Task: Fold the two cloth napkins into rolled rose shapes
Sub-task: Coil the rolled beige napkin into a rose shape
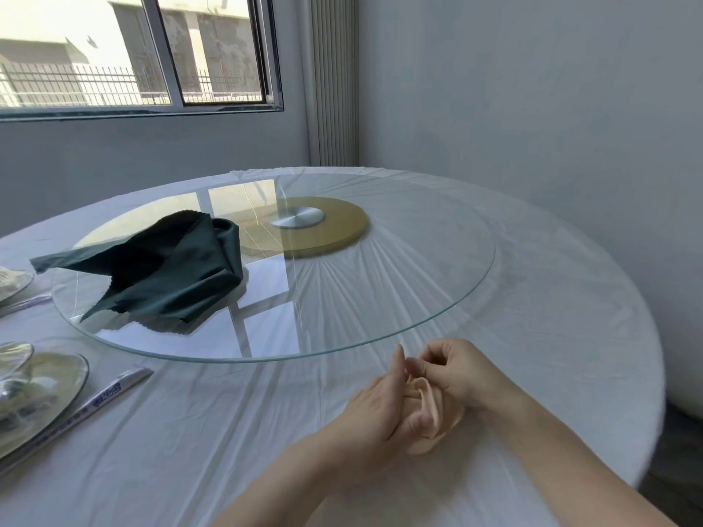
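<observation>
Rolled peach cloth napkin (431, 407), loose coil, worktop (228, 431) front edge; left hand (374, 410) grips it, right hand (462, 374) fingers (420, 365) seemingly pinch its top.

Peach napkin (433, 407): plain, no pattern. Dark green napkin (167, 275): plain, zigzag-cut edge. Tablecloth (228, 431) white. Glass turntable (380, 298) clear, greenish rim; base disc (342, 232) tan, hub (298, 217) silver. Walls (532, 108) grey.

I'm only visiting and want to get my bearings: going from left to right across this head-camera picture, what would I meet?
From the left: glass plates, dark green napkin, metal turntable hub, left hand, beige napkin, right hand.
</observation>
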Demonstrator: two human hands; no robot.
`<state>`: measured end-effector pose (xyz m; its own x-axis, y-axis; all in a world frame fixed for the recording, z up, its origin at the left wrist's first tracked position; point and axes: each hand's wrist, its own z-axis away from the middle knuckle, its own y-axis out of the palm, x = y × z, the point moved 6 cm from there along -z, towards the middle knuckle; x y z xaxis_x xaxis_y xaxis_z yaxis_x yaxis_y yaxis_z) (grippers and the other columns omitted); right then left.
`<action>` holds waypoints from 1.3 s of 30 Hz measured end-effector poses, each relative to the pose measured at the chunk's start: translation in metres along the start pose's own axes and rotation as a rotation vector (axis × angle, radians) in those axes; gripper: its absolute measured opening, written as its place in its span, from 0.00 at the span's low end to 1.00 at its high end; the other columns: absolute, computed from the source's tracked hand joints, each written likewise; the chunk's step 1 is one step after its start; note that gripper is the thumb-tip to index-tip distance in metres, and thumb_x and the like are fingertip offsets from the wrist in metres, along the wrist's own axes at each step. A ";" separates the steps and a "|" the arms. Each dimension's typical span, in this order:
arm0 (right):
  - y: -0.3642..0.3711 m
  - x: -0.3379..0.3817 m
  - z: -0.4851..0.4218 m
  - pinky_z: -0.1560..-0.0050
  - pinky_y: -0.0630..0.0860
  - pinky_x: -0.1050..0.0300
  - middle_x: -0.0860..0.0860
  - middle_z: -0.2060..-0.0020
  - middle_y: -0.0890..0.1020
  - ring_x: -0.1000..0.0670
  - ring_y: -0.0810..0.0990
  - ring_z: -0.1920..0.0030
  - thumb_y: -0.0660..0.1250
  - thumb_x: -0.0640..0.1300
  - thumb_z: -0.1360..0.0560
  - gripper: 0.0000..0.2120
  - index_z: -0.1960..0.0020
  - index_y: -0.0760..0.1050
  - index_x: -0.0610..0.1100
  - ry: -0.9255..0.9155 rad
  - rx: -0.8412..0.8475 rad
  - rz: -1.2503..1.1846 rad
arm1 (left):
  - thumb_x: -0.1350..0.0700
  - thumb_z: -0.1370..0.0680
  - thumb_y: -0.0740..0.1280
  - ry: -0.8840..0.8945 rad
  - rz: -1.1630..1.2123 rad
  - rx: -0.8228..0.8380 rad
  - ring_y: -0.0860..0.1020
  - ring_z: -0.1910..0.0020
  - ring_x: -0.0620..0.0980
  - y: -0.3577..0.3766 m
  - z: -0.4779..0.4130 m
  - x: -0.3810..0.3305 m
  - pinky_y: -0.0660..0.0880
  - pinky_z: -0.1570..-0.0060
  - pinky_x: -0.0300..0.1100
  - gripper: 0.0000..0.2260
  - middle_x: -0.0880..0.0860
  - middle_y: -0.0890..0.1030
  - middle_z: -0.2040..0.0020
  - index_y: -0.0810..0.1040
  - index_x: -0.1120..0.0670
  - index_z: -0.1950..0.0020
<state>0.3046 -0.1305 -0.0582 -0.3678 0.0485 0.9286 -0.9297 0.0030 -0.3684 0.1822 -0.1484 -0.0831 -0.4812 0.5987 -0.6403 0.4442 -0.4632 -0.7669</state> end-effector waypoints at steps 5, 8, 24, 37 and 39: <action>-0.003 -0.003 0.005 0.68 0.69 0.65 0.54 0.74 0.76 0.57 0.74 0.70 0.69 0.40 0.29 0.13 0.70 0.72 0.47 -0.048 -0.184 0.332 | 0.23 0.34 0.40 0.000 -0.061 -0.003 0.59 0.30 0.44 -0.001 0.003 -0.004 0.56 0.32 0.43 0.35 0.44 0.60 0.26 0.29 0.36 0.34; -0.008 -0.002 0.015 0.64 0.70 0.62 0.54 0.70 0.76 0.54 0.75 0.66 0.67 0.41 0.29 0.08 0.65 0.72 0.49 -0.084 -0.216 0.465 | 0.24 0.35 0.40 -0.013 -0.132 -0.015 0.58 0.30 0.43 -0.004 0.005 -0.006 0.55 0.33 0.43 0.38 0.41 0.60 0.27 0.41 0.36 0.27; 0.001 -0.001 0.073 0.40 0.64 0.64 0.66 0.42 0.69 0.62 0.69 0.42 0.66 0.58 0.37 0.27 0.39 0.66 0.61 -0.536 -0.022 0.626 | 0.43 0.33 0.67 0.088 -0.127 -0.248 0.64 0.38 0.47 -0.018 0.017 -0.026 0.66 0.38 0.39 0.35 0.38 0.63 0.43 0.57 0.46 0.29; 0.022 0.032 0.054 0.60 0.71 0.61 0.57 0.66 0.79 0.58 0.77 0.63 0.71 0.54 0.38 0.14 0.58 0.78 0.46 -0.263 0.110 0.093 | 0.42 0.25 0.62 -0.135 0.426 -0.250 0.76 0.64 0.43 -0.061 0.058 -0.013 0.71 0.70 0.38 0.19 0.54 0.80 0.58 0.78 0.55 0.44; 0.030 0.033 0.051 0.63 0.70 0.61 0.54 0.68 0.78 0.56 0.76 0.65 0.71 0.57 0.39 0.18 0.61 0.78 0.41 -0.206 0.176 0.008 | 0.38 0.29 0.64 -0.132 0.406 -0.204 0.80 0.64 0.46 -0.068 0.068 -0.012 0.68 0.74 0.37 0.22 0.55 0.82 0.61 0.79 0.55 0.49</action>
<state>0.2634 -0.1800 -0.0360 -0.3551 -0.1564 0.9217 -0.9094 -0.1707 -0.3793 0.1065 -0.1685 -0.0263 -0.3241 0.3013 -0.8968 0.7493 -0.4969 -0.4377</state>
